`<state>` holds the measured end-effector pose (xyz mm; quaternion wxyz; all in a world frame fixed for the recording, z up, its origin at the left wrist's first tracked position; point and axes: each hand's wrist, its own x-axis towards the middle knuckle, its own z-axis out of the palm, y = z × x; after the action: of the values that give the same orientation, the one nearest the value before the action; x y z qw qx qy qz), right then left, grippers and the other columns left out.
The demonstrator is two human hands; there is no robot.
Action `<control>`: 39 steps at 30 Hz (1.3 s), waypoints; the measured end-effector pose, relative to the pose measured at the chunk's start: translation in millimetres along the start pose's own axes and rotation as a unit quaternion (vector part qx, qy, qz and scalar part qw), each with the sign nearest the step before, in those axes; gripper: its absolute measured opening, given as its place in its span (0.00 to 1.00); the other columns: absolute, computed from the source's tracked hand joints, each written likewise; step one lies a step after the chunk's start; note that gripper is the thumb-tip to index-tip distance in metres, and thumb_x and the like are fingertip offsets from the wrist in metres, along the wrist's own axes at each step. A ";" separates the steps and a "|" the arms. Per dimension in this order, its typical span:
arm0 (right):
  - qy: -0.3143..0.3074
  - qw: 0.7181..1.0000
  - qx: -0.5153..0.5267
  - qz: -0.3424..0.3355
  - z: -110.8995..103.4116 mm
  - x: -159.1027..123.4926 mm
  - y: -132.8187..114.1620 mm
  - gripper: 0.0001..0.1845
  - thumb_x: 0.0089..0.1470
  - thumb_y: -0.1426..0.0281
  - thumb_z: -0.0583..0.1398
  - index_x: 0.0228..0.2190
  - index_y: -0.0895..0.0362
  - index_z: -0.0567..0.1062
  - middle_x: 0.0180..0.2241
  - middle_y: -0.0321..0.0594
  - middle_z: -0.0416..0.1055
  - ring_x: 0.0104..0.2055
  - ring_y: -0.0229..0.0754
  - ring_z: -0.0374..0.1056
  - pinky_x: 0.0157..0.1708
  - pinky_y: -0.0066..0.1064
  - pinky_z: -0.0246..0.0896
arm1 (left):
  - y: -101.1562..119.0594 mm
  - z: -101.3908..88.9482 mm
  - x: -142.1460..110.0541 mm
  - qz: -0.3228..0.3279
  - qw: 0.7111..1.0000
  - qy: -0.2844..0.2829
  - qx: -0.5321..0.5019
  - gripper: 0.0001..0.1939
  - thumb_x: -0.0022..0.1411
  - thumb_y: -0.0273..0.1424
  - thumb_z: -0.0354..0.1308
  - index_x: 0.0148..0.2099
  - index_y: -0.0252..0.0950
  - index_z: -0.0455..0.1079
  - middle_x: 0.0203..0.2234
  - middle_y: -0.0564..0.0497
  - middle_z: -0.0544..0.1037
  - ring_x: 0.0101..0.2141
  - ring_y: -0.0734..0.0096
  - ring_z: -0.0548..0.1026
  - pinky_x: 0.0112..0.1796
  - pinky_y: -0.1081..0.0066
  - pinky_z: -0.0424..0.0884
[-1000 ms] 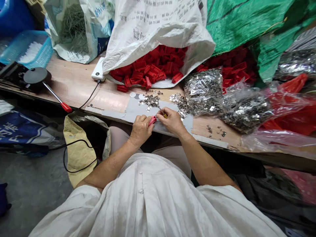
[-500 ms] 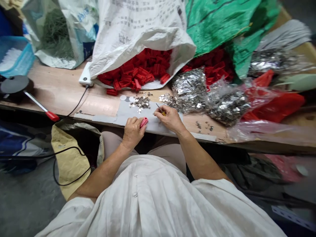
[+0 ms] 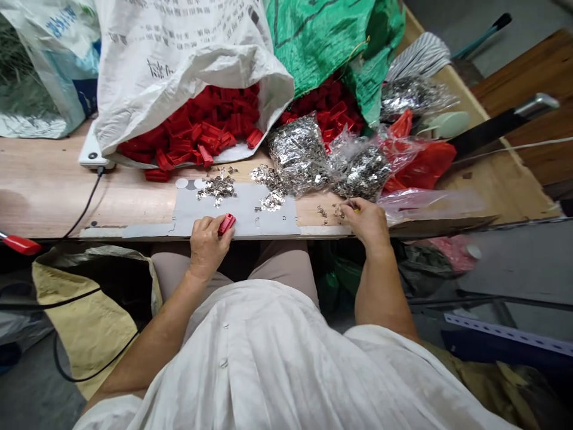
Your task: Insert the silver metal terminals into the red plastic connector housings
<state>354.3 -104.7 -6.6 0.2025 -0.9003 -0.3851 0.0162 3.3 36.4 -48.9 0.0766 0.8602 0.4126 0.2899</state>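
My right hand (image 3: 367,220) has swung to the loose bits (image 3: 322,211), pinching what looks like a yellow tool (image 3: 356,209); my left hand (image 3: 208,246) pinches the red part (image 3: 227,223) by the mat (image 3: 188,209), so work on it likely pauses.

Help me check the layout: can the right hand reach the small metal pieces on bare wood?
Likely yes: the right hand, though holding a tool, is beside the small metal pieces; nothing visible blocks it.

The shirt (image 3: 277,358) is white and creased, two small fasteners (image 3: 224,362) down its middle, short sleeves (image 3: 387,334) at its sides, pale pinkish-beige trousers (image 3: 289,263) beyond it.
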 end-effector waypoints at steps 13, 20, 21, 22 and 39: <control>-0.112 0.944 0.212 -0.228 41.1 -6.9 -135.0 0.10 0.55 0.65 0.57 0.33 0.55 0.77 0.31 0.38 0.76 0.32 0.40 0.68 0.35 0.30 0.60 | 6.7 0.3 -7.1 -0.023 0.999 0.004 -0.024 0.15 0.60 0.34 0.60 0.49 0.36 0.71 0.34 0.46 0.74 0.37 0.61 0.68 0.42 0.63 0.67; -0.233 0.896 0.110 -0.363 89.8 -17.6 -213.2 0.08 0.55 0.70 0.57 0.37 0.54 0.76 0.37 0.41 0.76 0.39 0.44 0.69 0.42 0.33 0.60 | 7.8 0.7 -11.9 -0.025 0.999 0.002 -0.030 0.14 0.60 0.34 0.60 0.48 0.36 0.71 0.34 0.47 0.74 0.37 0.61 0.68 0.41 0.63 0.67; -0.235 0.896 0.095 -0.364 93.2 -18.3 -219.3 0.09 0.55 0.70 0.57 0.38 0.53 0.76 0.38 0.41 0.76 0.40 0.44 0.69 0.42 0.33 0.60 | 7.7 1.1 -12.5 -0.026 0.999 0.002 -0.032 0.14 0.60 0.34 0.60 0.48 0.36 0.70 0.34 0.47 0.74 0.37 0.62 0.68 0.41 0.63 0.67; -0.235 0.897 0.083 -0.364 95.9 -18.8 -224.2 0.10 0.55 0.70 0.57 0.39 0.53 0.76 0.39 0.42 0.76 0.41 0.45 0.69 0.42 0.34 0.60 | 7.6 1.5 -13.0 -0.026 0.999 0.002 -0.034 0.14 0.60 0.34 0.60 0.48 0.36 0.70 0.34 0.47 0.74 0.37 0.62 0.68 0.41 0.63 0.67; -0.213 0.896 0.029 -0.389 92.6 -9.1 -211.4 0.07 0.54 0.69 0.56 0.35 0.53 0.73 0.35 0.42 0.74 0.37 0.45 0.66 0.36 0.32 0.57 | 5.8 4.4 -15.7 -0.029 0.998 0.009 -0.054 0.14 0.62 0.35 0.59 0.49 0.36 0.70 0.35 0.46 0.73 0.38 0.62 0.68 0.42 0.63 0.67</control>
<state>185.6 53.0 -13.0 0.1321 -0.6477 -0.7375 0.1386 1.9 21.3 -57.2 0.1274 0.8397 0.4222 0.3168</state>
